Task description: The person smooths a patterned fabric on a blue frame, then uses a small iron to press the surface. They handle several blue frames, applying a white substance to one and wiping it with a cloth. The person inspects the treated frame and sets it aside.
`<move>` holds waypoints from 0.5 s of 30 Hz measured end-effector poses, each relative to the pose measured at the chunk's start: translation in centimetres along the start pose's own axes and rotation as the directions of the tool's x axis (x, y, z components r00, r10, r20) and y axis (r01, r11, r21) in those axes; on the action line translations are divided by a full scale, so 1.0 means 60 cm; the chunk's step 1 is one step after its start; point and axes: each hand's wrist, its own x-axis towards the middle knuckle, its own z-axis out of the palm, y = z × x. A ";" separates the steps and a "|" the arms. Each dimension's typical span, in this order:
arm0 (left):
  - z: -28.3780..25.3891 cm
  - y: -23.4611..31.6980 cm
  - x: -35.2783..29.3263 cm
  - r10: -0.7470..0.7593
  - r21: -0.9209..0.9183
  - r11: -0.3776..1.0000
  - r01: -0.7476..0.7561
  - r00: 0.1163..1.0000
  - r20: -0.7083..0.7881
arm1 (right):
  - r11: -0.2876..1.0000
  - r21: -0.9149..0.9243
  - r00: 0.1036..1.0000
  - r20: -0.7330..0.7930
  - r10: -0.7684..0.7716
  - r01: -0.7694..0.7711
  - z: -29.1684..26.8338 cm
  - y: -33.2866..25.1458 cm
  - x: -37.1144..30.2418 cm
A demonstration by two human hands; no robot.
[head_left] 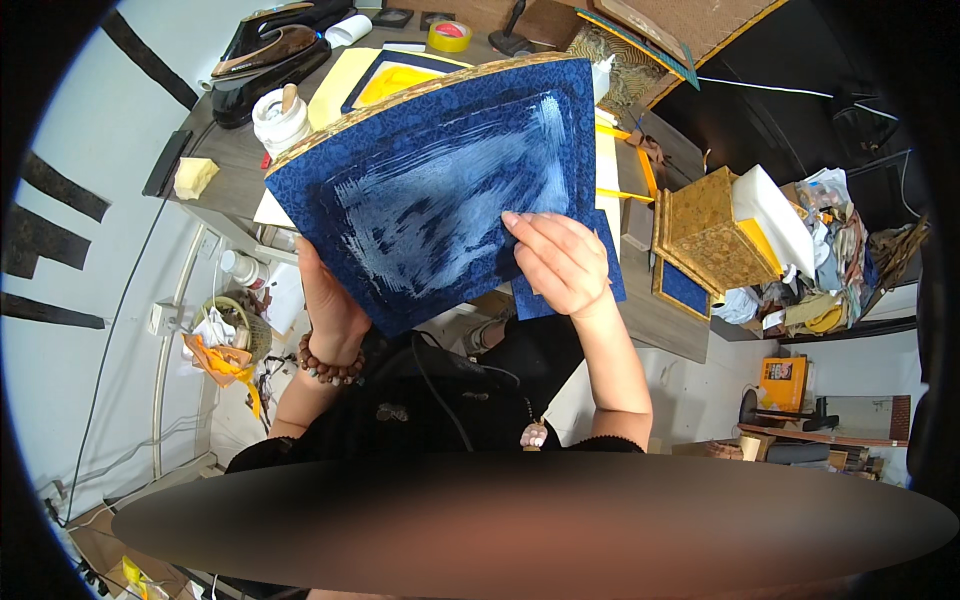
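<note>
A large blue patterned panel (450,190) is tilted up before me, with whitish, streaky, glue-like smears across its middle and a gold-brown patterned far edge. My left hand (335,310) grips its lower left edge, thumb upright along the side and the other fingers hidden behind. Bunched together, the fingers of my right hand (562,262) touch the panel's lower right part. Whether anything small is between them is hidden. Behind that hand shows a smaller blue piece (608,262), partly covered. Beyond the panel stands an open white jar (282,122) with a wooden stick in it.
An iron (270,70), a yellow tape roll (449,37) and a yellow sponge-like block (195,178) lie on the grey table (670,325). A gold patterned box (705,228) stands at right, near a heap of scraps (835,240). A wire basket (240,325) is low at left.
</note>
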 end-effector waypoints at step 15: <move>-0.013 0.003 0.010 0.137 0.139 0.982 -0.128 0.989 -0.058 | 0.162 0.955 0.523 -0.007 0.853 -0.250 0.041 -0.057 -0.025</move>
